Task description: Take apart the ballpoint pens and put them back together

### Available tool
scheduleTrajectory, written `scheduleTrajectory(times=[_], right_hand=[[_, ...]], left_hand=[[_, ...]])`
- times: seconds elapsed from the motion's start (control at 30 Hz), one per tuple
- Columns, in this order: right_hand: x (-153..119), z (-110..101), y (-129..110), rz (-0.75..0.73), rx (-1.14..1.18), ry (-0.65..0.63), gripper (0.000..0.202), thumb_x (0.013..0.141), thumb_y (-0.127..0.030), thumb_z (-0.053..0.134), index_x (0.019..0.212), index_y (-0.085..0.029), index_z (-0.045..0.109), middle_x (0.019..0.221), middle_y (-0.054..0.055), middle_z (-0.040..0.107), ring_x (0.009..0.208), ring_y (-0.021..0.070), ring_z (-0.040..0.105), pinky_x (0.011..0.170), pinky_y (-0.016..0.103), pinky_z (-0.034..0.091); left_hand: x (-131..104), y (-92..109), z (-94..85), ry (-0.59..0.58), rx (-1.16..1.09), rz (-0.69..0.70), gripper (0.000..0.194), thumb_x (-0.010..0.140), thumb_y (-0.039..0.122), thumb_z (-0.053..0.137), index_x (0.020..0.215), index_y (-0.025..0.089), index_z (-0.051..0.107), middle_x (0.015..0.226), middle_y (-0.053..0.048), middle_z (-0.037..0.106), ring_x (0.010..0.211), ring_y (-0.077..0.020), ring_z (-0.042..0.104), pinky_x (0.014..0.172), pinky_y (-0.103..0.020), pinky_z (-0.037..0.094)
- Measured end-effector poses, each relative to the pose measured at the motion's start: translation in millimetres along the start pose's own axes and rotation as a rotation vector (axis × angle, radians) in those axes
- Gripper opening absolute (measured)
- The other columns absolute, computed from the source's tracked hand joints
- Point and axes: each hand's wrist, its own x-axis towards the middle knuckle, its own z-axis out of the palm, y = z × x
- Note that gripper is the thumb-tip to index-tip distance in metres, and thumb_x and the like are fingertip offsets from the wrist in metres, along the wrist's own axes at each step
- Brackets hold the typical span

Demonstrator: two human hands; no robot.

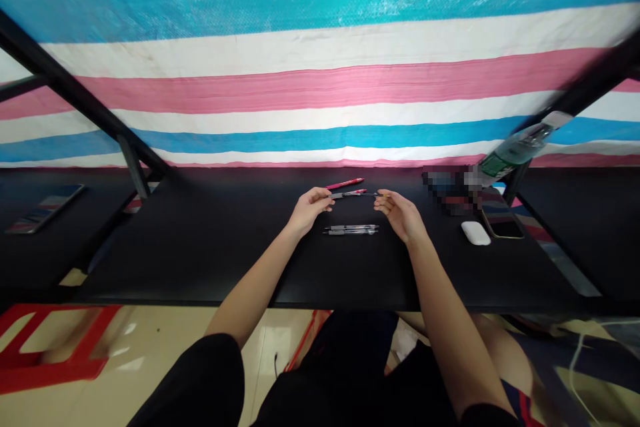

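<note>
Above the black tabletop [200,240], my left hand [311,209] pinches a grey and clear pen barrel [345,195] between thumb and fingers. My right hand [399,212] has its fingers closed on a thin refill [370,195], whose other end points at the barrel's tip. Whether the refill is partly inside the barrel is too small to tell. Behind them lies a red pen [345,183], and part of a second red one seems to show near the barrel. Clear pens with grey grips [351,230] lie side by side on the table between my forearms.
To the right are a white earphone case [475,233], a phone [504,221], a tilted bottle with a green label [517,152] and a blurred-out patch. Another phone [46,209] lies far left. Metal frame bars flank the table; a striped sheet [320,90] hangs behind.
</note>
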Motion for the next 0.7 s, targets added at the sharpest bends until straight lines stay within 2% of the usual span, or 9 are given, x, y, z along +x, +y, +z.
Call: scheduleTrajectory(times=[0.17,0.37,0.53,0.7], right_hand=[[-1.9,2.1,-0.6,0.0,-0.069,-0.008,0.033,0.082,-0.049,0.068,0.098,-0.021,0.073,0.087,0.007,0.073,0.084,0.0203,0.069,0.083,0.037,0.057],[-5.1,7.8,-2.9,0.002,-0.111,-0.051,0.037,0.082,-0.053,0.066,0.099,-0.021,0.074,0.088,0.007,0.072,0.082,0.0205,0.068,0.082,0.038,0.056],[-7.6,12.7,-3.6,0.022,-0.109,-0.143,0.036,0.083,-0.052,0.066,0.101,-0.021,0.075,0.087,0.006,0.071,0.08,0.0183,0.066,0.078,0.035,0.055],[-7.4,12.3,2.7,0.038,-0.211,-0.213,0.04,0.085,-0.056,0.063,0.097,-0.019,0.076,0.087,0.007,0.072,0.074,0.017,0.066,0.077,0.035,0.054]], left_hand=[[0.2,-0.9,0.4,-0.008,0.064,0.035,0.023,0.07,0.026,0.075,0.086,0.016,0.064,0.076,-0.001,0.064,0.07,-0.0117,0.06,0.068,-0.027,0.047],[-1.7,1.0,3.5,0.0,0.144,0.065,0.026,0.073,0.032,0.075,0.089,0.015,0.066,0.078,-0.003,0.067,0.072,-0.0139,0.062,0.066,-0.027,0.048],[-4.2,4.2,6.1,-0.025,0.19,0.053,0.03,0.077,0.042,0.072,0.081,0.014,0.065,0.07,-0.004,0.066,0.065,-0.0131,0.06,0.064,-0.028,0.047],[-6.6,4.4,8.1,-0.044,0.234,0.037,0.034,0.078,0.047,0.071,0.074,0.014,0.063,0.064,-0.002,0.062,0.056,-0.0108,0.054,0.059,-0.027,0.044]])
